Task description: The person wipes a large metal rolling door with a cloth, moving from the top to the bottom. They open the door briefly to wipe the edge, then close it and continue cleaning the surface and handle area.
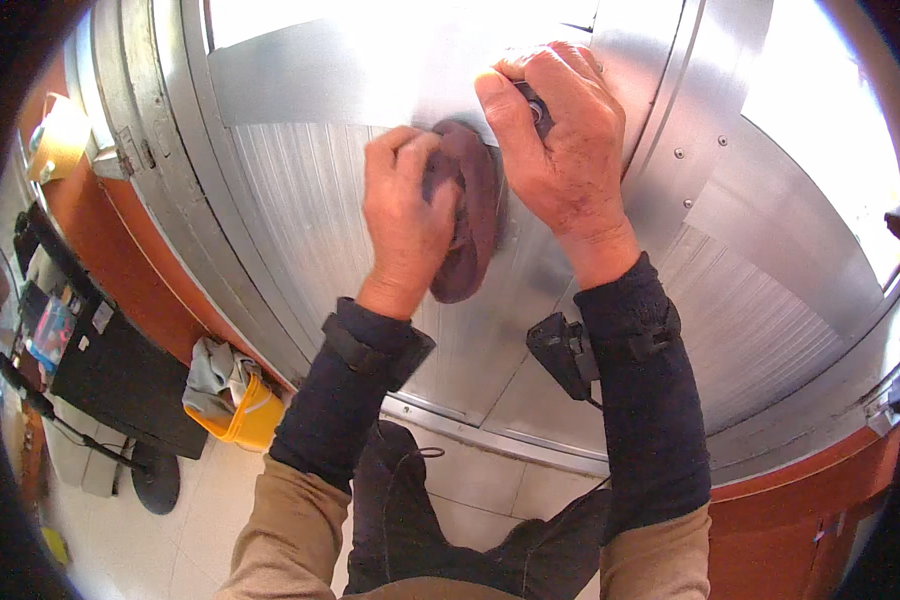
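Observation:
A ribbed metal door (307, 172) with smooth metal bands stands before me. My left hand (409, 202) grips a bunched dark brown cloth (480, 202), which lies against or close to the door; the hand looks a little blurred. Up and to the right, my right hand (562, 127) is closed around a small dark fitting (532, 109) by the edge of the door, perhaps a lock or knob. Its fingertips are partly hidden. A gap separates the two hands.
At the lower left a yellow bucket (251, 416) holds grey cloths, near a black panel (131, 367) and a round black stand base (156, 476). A roll of tape (60, 142) sits on the orange-brown ledge at left. The metal door sill (495, 442) crosses the tiled floor.

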Demonstrator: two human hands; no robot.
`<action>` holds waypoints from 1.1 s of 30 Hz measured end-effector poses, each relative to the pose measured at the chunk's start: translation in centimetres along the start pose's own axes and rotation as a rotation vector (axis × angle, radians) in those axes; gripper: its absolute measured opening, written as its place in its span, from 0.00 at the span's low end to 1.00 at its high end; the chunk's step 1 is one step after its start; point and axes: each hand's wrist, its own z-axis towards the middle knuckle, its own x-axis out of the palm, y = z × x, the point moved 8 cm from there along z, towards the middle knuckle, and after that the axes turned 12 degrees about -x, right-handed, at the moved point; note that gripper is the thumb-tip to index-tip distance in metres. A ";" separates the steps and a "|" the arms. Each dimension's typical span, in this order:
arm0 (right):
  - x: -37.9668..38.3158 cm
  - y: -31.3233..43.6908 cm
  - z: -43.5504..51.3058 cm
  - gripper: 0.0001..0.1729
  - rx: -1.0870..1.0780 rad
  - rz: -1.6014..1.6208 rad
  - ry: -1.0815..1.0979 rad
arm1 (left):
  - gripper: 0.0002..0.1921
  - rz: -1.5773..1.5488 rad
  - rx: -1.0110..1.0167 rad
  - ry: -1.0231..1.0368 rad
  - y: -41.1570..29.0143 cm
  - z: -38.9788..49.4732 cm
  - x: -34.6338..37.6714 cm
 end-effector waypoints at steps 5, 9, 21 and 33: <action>0.3 -0.1 -0.2 0.08 0.026 -0.014 0.015 | 0.21 0.012 0.048 0.104 -1.5 -4.0 1.6; 0.2 -0.1 -0.1 0.08 0.020 -0.017 0.008 | 0.22 0.000 0.049 0.199 -0.9 -5.2 1.5; 0.3 0.0 0.0 0.06 -0.008 -0.021 -0.027 | 0.17 0.056 -0.056 -0.116 2.4 1.7 -2.4; 0.3 -0.2 -0.1 0.04 0.014 -0.026 0.043 | 0.24 0.074 0.125 0.029 -1.1 1.3 0.1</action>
